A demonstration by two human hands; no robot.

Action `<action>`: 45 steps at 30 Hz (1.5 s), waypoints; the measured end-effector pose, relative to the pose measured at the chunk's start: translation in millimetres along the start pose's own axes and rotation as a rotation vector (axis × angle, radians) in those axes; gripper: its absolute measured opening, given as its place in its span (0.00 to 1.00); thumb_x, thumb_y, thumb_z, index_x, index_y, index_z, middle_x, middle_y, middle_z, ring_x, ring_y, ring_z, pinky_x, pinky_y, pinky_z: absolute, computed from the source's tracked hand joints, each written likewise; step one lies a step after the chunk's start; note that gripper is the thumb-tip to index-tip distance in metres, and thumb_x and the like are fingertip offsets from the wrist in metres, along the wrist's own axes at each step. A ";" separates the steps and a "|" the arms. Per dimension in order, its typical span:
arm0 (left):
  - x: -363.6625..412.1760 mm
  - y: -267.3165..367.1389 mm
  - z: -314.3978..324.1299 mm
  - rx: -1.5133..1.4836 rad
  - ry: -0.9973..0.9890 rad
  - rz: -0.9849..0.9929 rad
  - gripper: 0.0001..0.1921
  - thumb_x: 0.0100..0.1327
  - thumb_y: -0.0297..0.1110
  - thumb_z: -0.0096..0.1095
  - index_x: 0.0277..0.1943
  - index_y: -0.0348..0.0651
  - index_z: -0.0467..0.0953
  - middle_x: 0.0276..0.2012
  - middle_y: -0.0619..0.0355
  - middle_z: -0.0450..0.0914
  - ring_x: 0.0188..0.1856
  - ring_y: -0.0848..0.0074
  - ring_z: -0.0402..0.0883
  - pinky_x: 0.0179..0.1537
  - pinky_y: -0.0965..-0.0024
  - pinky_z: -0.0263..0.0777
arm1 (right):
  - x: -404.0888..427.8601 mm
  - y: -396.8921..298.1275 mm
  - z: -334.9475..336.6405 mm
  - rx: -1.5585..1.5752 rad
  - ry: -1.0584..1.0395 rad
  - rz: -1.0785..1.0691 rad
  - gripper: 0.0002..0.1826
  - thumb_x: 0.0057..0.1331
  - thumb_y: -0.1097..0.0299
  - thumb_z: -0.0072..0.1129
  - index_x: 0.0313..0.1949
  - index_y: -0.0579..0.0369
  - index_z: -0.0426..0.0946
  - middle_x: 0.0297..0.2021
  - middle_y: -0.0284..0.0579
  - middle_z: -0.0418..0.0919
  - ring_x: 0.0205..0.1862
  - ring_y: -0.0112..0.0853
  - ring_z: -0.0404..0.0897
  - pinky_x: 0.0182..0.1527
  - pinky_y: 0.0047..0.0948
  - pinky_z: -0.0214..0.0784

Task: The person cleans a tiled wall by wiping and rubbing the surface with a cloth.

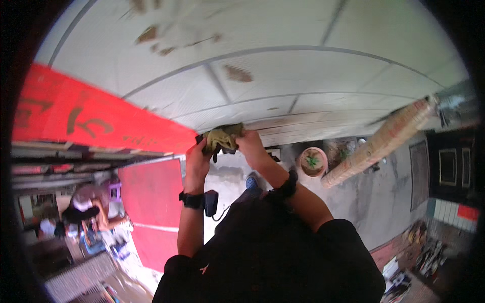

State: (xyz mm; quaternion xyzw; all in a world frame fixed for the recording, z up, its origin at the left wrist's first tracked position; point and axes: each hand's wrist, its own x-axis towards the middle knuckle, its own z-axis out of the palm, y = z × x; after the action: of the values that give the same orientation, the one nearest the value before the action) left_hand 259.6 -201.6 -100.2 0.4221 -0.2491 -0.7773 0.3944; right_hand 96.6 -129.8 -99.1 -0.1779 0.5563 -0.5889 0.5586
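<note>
Both of my hands are raised in front of the tiled wall (273,75), beside the lower end of a red paper banner (144,117). Between them is a crumpled olive-yellow cloth (221,139) with dark patches; blur and folds hide its full shape. My left hand (197,161) grips its left end, where something dark shows under the fingers. The cloth's right end is pinched in my right hand (251,146). A black strap with a small black box (211,203) and a cable is on my left wrist. Whether the cloth touches the wall I cannot tell.
A potted plant (312,161) stands on the concrete floor to the right, near a slanting wrapped column (379,144). My blue clog (251,182) shows below. Left lies a red surface (151,212); beyond it another person (89,208) bends forward near a purple stool (114,192).
</note>
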 end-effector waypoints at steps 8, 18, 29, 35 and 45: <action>3.2 -47.3 67.2 0.220 -0.007 -0.088 0.08 0.66 0.26 0.53 0.41 0.27 0.74 0.38 0.48 0.80 0.39 0.66 0.83 0.41 0.64 0.81 | -19.7 -23.1 -73.8 0.266 0.112 -0.028 0.09 0.62 0.75 0.55 0.39 0.67 0.79 0.32 0.43 0.81 0.31 0.28 0.79 0.35 0.28 0.72; 14.8 -152.7 176.9 1.479 -0.489 0.365 0.15 0.55 0.34 0.69 0.45 0.38 0.79 0.40 0.42 0.81 0.43 0.59 0.82 0.41 0.64 0.75 | -33.9 -46.5 -261.1 -0.531 0.153 -0.418 0.14 0.52 0.73 0.58 0.40 0.59 0.78 0.37 0.55 0.79 0.42 0.49 0.78 0.44 0.42 0.72; 2.0 -243.1 341.6 1.297 -0.866 0.357 0.22 0.53 0.27 0.65 0.53 0.38 0.75 0.50 0.42 0.78 0.53 0.53 0.77 0.53 0.63 0.70 | -43.6 -57.7 -447.9 -0.840 0.302 -0.376 0.18 0.53 0.69 0.59 0.45 0.55 0.76 0.40 0.55 0.80 0.44 0.53 0.77 0.46 0.41 0.73; 18.9 -314.5 371.5 0.774 -0.882 0.246 0.19 0.57 0.28 0.63 0.53 0.38 0.75 0.50 0.44 0.79 0.53 0.63 0.77 0.53 0.65 0.70 | -65.9 -101.1 -464.5 0.752 0.308 -0.107 0.17 0.68 0.68 0.48 0.52 0.66 0.71 0.50 0.51 0.76 0.51 0.41 0.76 0.55 0.39 0.68; -36.3 -279.7 425.5 0.576 -0.690 -0.109 0.15 0.64 0.26 0.58 0.53 0.34 0.75 0.51 0.48 0.79 0.50 0.70 0.79 0.53 0.68 0.71 | -84.4 -133.9 -476.8 0.821 0.354 -0.178 0.14 0.68 0.74 0.47 0.51 0.66 0.72 0.46 0.50 0.77 0.47 0.40 0.78 0.51 0.37 0.73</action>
State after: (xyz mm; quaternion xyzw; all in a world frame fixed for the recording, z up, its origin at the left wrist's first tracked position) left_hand -203.8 9.4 -63.8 0.2434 -0.5494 -0.7912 0.1134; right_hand -334.8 127.6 -101.5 0.1144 0.3460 -0.8279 0.4264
